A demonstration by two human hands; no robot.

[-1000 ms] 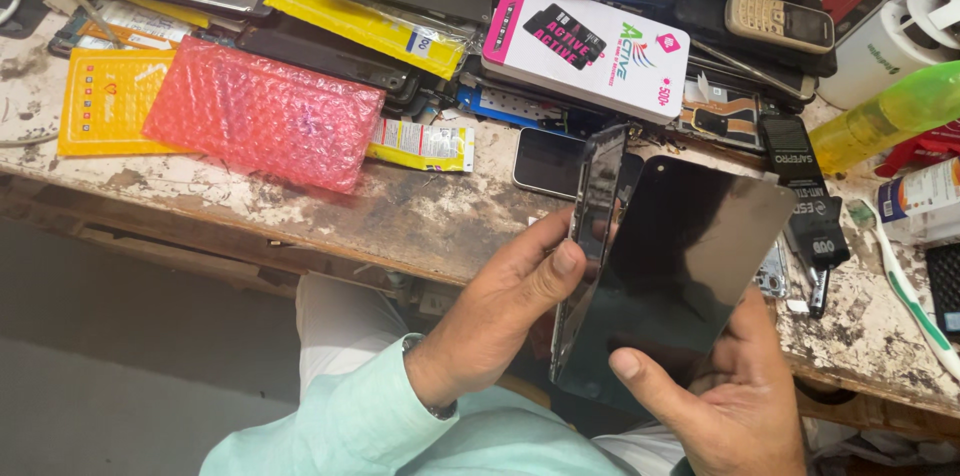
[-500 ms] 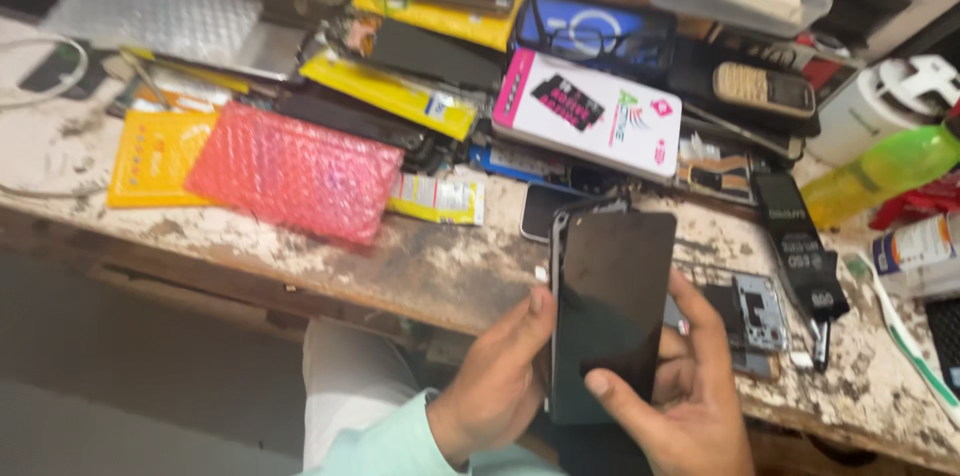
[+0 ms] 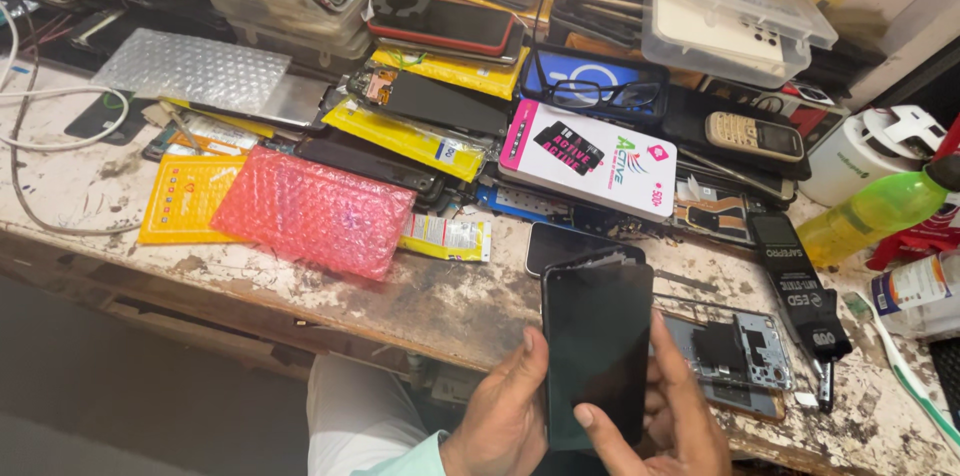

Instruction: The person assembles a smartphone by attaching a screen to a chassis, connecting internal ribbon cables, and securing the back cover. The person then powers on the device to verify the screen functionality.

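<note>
Two hands: both clamped on one black phone screen, held upright over near edge of surface.
Left hand: thumb pressed to screen's left edge, fingers behind.
Right hand: thumb on lower glass, fingers wrapped round right edge.
Just right of screen: opened phone frame, flat on surface.
Just behind: dark phone, face up.
Left: pink bubble-wrap pouch.
Far right: green bottle, lying on its side.

A worn, paint-flecked workbench carries a pink bubble-wrap pouch, a yellow packet and white cables. An opened phone frame and green bottle lie to the right.
</note>
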